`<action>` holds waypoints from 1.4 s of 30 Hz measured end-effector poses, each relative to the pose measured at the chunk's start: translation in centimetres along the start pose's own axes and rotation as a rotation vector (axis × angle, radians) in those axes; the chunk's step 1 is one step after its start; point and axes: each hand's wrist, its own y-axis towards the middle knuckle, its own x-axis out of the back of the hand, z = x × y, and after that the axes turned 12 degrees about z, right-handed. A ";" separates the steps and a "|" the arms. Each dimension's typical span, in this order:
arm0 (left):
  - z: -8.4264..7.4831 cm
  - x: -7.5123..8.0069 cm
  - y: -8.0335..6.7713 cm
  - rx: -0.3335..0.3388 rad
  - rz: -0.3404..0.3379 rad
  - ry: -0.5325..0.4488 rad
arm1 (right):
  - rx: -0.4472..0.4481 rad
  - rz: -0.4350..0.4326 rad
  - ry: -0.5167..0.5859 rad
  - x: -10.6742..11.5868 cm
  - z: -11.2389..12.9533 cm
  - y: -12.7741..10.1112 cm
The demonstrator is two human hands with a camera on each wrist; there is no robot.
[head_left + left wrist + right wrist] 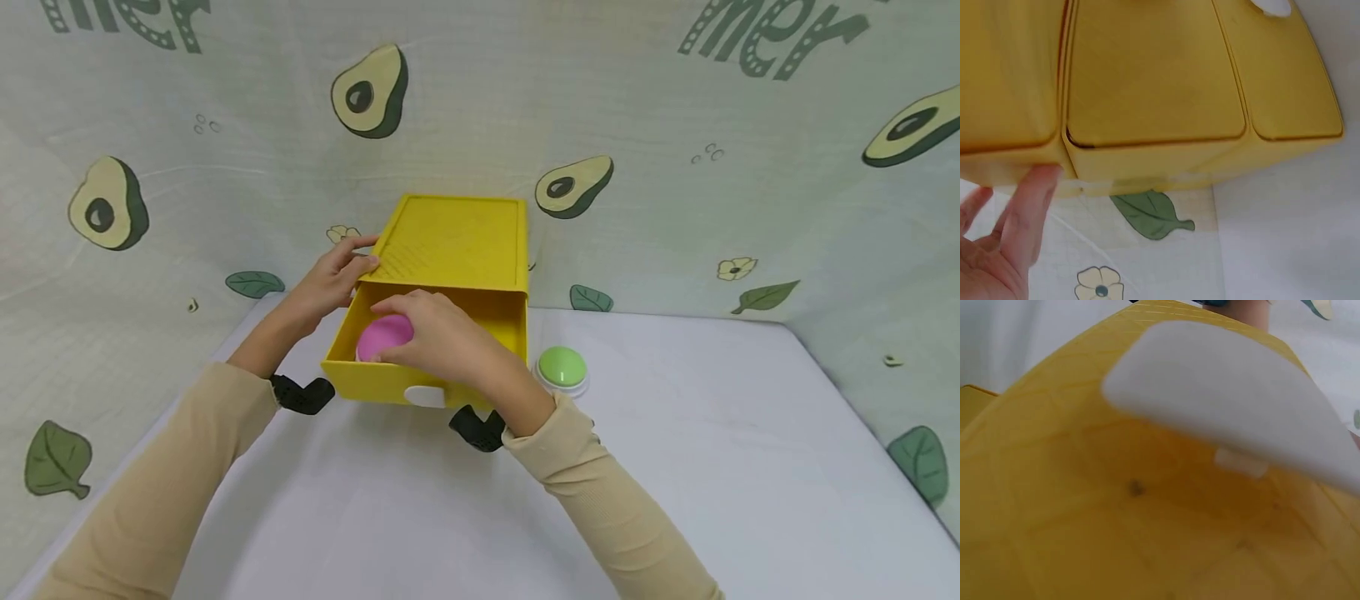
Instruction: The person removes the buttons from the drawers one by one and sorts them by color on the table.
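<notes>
A yellow box point(453, 237) stands at the back of the table with its drawer point(375, 382) pulled out toward me. My right hand point(431, 333) reaches into the drawer, fingers curled over a pink round object point(375, 340) that it holds there. My left hand point(347, 265) rests on the box's top left corner; in the left wrist view its straight fingers point(1025, 209) touch the box's side point(1147, 81). The right wrist view is filled by the drawer front point(1085, 519) and its white handle point(1222, 406). The drawer's inside is mostly hidden by my right hand.
A green round object on a white base point(562, 368) sits on the white table point(675, 467), just right of the drawer. Avocado-print cloth walls point(675, 208) close in the back and both sides. A leaf print point(1150, 215) shows below the box.
</notes>
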 end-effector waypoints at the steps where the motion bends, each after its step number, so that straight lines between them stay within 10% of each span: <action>1: 0.1 0.0 0.0 -0.003 0.001 0.005 | -0.003 0.006 -0.002 0.0 0.0 0.0; 42: 0.1 1.2 -0.3 0.020 0.107 -0.070 | -0.063 0.052 -0.124 0.0 0.5 1.0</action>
